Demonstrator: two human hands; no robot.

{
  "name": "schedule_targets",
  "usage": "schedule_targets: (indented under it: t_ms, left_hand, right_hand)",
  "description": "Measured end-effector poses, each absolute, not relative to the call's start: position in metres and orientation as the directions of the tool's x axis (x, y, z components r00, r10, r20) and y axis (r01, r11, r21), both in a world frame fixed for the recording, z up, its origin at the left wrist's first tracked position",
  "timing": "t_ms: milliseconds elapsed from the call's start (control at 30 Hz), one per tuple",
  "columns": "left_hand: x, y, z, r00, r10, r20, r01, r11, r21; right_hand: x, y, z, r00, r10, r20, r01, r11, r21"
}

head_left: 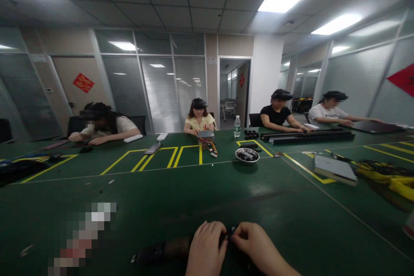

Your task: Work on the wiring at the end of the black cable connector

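My left hand and my right hand meet at the bottom edge of the view, low over the green table. Both have their fingers curled and pinched together on a small dark part between them. A long dark object lies on the table just left of my left hand, partly under it. What the small part is stays too dark to make out.
Several people with headsets sit along the far side of the table. On it are a metal bowl, a water bottle, a wired device, long black bars, a grey flat box and yellow cables.
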State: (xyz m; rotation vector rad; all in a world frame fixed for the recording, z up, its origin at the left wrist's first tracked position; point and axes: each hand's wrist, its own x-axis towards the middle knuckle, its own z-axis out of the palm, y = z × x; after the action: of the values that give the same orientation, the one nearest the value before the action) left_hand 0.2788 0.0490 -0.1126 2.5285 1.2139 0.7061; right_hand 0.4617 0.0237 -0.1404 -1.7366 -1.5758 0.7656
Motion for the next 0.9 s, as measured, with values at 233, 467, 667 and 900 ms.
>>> schedule_targets:
  t_ms: [233, 467, 667, 900]
  left_hand:
    - [0.2767, 0.0495, -0.11, 0.564, 0.769, 0.301, 0.649, -0.638, 0.414]
    - [0.2746, 0.0497, -0.1094, 0.574, 0.759, 0.307, 0.628, -0.649, 0.429]
    - [0.2767, 0.0482, -0.108, 0.559, 0.767, 0.316, 0.647, -0.641, 0.412]
    - [0.2773, 0.0494, -0.1108, 0.557, 0.768, 0.316, 0.658, -0.64, 0.397]
  right_hand:
    - [0.4625, 0.0252, -0.1422, 0.112, 0.991, 0.067, 0.629, -0.019, -0.777]
    - [0.4637, 0.0239, -0.1371, 0.106, 0.992, 0.07, 0.63, -0.012, -0.777]
    - [0.4643, 0.0229, -0.1372, 0.093, 0.994, 0.047, 0.606, -0.019, -0.795]
    - [0.465, 0.0226, -0.1352, 0.058, 0.998, 0.036, 0.589, -0.005, -0.808]
